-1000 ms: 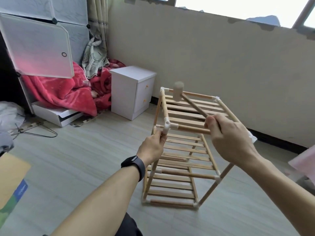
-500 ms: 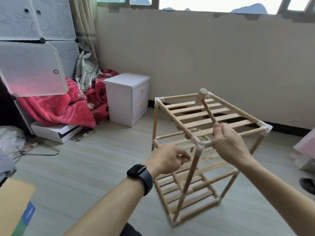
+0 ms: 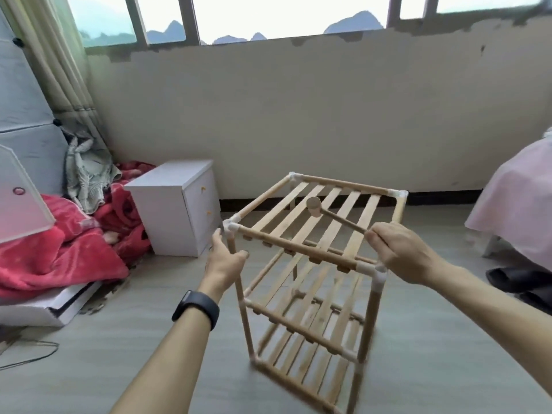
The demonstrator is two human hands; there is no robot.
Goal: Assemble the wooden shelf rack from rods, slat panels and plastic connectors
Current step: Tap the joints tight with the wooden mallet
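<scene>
The right hand (image 3: 400,253) is clenched round the handle of a small wooden mallet (image 3: 314,206), whose round head hangs just over the top slat panel (image 3: 325,204). This hand sits just beside the near right plastic connector (image 3: 377,271) (whether it also touches the rod there I cannot tell). The left hand (image 3: 226,261), with a black wristband (image 3: 195,307) on its wrist, is released, fingers straight and spread, with the near left upright rod (image 3: 240,289) running down between thumb and fingers. The rack (image 3: 310,294) stands on the floor (image 3: 119,360) in three slatted tiers, its lower part blurred. To the left is a white cabinet (image 3: 176,213), then a red blanket (image 3: 59,258). The wall (image 3: 298,115) lies beyond.
</scene>
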